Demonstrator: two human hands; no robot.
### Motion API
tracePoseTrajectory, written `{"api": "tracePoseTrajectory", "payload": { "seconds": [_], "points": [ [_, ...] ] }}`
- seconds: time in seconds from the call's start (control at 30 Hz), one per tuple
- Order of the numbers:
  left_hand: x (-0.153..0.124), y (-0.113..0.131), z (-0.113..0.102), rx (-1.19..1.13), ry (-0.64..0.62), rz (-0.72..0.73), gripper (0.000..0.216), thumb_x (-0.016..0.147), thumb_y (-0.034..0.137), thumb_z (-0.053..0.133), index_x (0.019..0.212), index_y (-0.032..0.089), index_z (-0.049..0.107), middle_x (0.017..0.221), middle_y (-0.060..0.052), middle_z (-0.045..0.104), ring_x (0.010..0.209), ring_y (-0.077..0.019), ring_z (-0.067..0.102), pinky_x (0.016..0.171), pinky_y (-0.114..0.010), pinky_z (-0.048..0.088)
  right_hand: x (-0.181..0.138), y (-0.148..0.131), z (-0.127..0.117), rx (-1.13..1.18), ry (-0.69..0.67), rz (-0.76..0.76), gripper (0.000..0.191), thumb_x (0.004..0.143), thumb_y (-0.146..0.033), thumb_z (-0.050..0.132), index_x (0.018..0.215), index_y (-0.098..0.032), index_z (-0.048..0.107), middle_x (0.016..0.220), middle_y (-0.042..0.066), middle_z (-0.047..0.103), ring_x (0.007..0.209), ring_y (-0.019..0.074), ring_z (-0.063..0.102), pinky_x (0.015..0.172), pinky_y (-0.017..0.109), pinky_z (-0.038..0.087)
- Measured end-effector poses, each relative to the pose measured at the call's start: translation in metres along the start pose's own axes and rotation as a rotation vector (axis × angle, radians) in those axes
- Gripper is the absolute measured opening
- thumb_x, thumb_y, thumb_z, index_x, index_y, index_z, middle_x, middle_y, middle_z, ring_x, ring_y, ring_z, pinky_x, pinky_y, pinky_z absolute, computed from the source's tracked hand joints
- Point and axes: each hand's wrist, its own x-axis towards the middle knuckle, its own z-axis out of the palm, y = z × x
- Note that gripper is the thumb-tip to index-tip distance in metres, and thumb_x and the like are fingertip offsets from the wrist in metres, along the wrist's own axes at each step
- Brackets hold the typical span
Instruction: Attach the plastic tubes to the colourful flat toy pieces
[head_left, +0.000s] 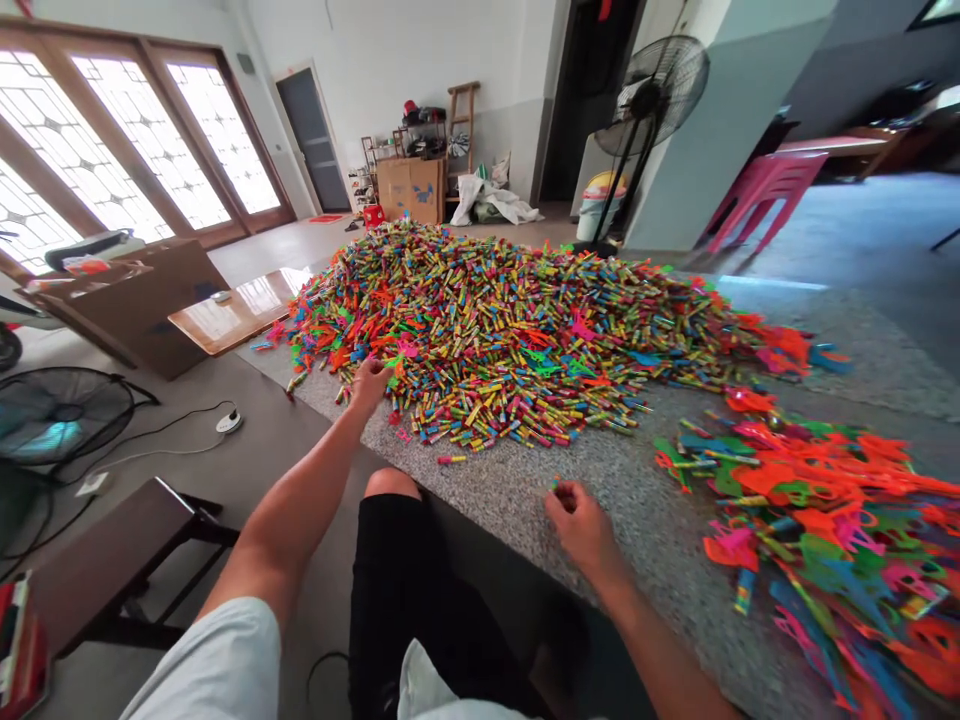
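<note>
A wide heap of small printed tubes (487,300), in yellow, red, blue and green, covers the grey speckled slab. At its left front edge, my left hand (370,382) pinches a bright green plastic piece (395,366), with a pink piece (406,348) just beyond. My right hand (581,522) is held over the bare front part of the slab (517,490), fingers curled together. A tiny greenish tip shows at its fingertips; the rest is hidden. One loose tube (451,460) lies between the hands. To the right spreads a second pile of flat orange, green, blue and pink plastic shapes (847,530), some with tubes attached.
At left are a low wooden table (240,308), a cardboard box (150,300), a floor fan (60,415), a power strip (228,422) with cords, and a dark bench (112,560). A standing fan (645,100) and pink stools (772,190) are behind the heap.
</note>
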Motion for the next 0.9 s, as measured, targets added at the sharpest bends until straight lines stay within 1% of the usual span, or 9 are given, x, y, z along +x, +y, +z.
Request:
{"api": "tracePoseTrajectory", "payload": {
  "seconds": [0.07,0.2,0.3,0.37,0.47,0.57,0.7,0.77,0.9],
  "points": [
    [-0.030,0.010,0.009,-0.124,-0.111,0.022,0.026,0.075,0.039,0.077,0.083,0.019,0.063,0.071,0.003,0.057,0.063,-0.0116,0.050,0.060,-0.024,0.040,-0.003,-0.017,-0.002,0.161,-0.037,0.008,0.034,0.078,-0.054,0.069,0.090,-0.024,0.063,0.071,0.003,0.070,0.058,0.0199,0.062,0.053,0.031,0.047],
    [-0.115,0.034,0.034,-0.514,-0.547,-0.026,0.033,0.069,0.040,0.084,0.091,0.018,0.071,0.078,0.001,0.066,0.066,-0.0116,0.059,0.065,-0.024,0.048,-0.013,-0.062,-0.007,0.457,-0.123,-0.077,0.039,0.083,-0.057,0.076,0.099,-0.023,0.062,0.073,-0.001,0.069,0.051,0.0134,0.052,0.047,0.026,0.042],
    [-0.171,0.057,0.048,-0.547,-0.793,-0.081,0.040,0.074,0.045,0.087,0.101,0.017,0.077,0.080,-0.002,0.071,0.066,-0.0134,0.064,0.066,-0.026,0.052,-0.017,-0.087,-0.012,0.537,-0.130,-0.154,0.035,0.086,-0.053,0.077,0.101,-0.024,0.065,0.063,-0.005,0.060,0.051,0.0128,0.050,0.047,0.025,0.042],
    [-0.194,0.070,0.055,-0.491,-0.884,-0.023,0.044,0.077,0.047,0.087,0.108,0.017,0.080,0.079,-0.003,0.072,0.065,-0.0131,0.062,0.064,-0.026,0.051,-0.017,-0.093,-0.015,0.554,-0.143,-0.167,0.033,0.087,-0.051,0.077,0.102,-0.025,0.067,0.060,-0.006,0.056,0.050,0.0129,0.049,0.046,0.025,0.041],
    [-0.212,0.085,0.063,-0.447,-0.893,0.050,0.044,0.077,0.049,0.088,0.109,0.018,0.083,0.085,-0.005,0.075,0.071,-0.0144,0.064,0.067,-0.027,0.049,-0.015,-0.090,-0.018,0.567,-0.160,-0.145,0.031,0.087,-0.050,0.076,0.102,-0.025,0.067,0.064,-0.005,0.059,0.049,0.0120,0.048,0.044,0.024,0.037],
    [-0.220,0.090,0.071,-0.437,-0.824,0.030,0.043,0.076,0.049,0.088,0.107,0.019,0.082,0.091,-0.005,0.077,0.077,-0.0158,0.066,0.071,-0.027,0.050,-0.015,-0.080,-0.020,0.616,-0.171,-0.104,0.033,0.085,-0.051,0.076,0.101,-0.024,0.065,0.076,-0.002,0.067,0.050,0.0107,0.049,0.042,0.024,0.037],
    [-0.223,0.091,0.076,-0.394,-0.728,-0.026,0.042,0.068,0.047,0.094,0.092,0.019,0.074,0.071,0.002,0.067,0.061,-0.0102,0.056,0.060,-0.023,0.043,-0.015,-0.073,-0.022,0.655,-0.193,-0.068,0.035,0.082,-0.050,0.079,0.100,-0.023,0.065,0.079,-0.001,0.069,0.051,0.0109,0.052,0.043,0.024,0.040],
    [-0.223,0.092,0.076,-0.442,-0.742,-0.078,0.046,0.064,0.047,0.097,0.086,0.018,0.068,0.064,0.005,0.061,0.058,-0.0090,0.053,0.058,-0.022,0.042,-0.014,-0.072,-0.023,0.659,-0.200,-0.054,0.036,0.081,-0.051,0.079,0.100,-0.023,0.066,0.079,0.000,0.070,0.052,0.0113,0.053,0.043,0.024,0.040],
    [-0.222,0.097,0.074,-0.597,-0.846,-0.138,0.052,0.062,0.049,0.098,0.089,0.016,0.069,0.072,0.001,0.066,0.062,-0.0111,0.059,0.063,-0.026,0.051,-0.010,-0.073,-0.025,0.652,-0.208,-0.036,0.039,0.080,-0.053,0.079,0.099,-0.023,0.065,0.077,-0.001,0.069,0.052,0.0117,0.053,0.043,0.024,0.041]
  ]
}}
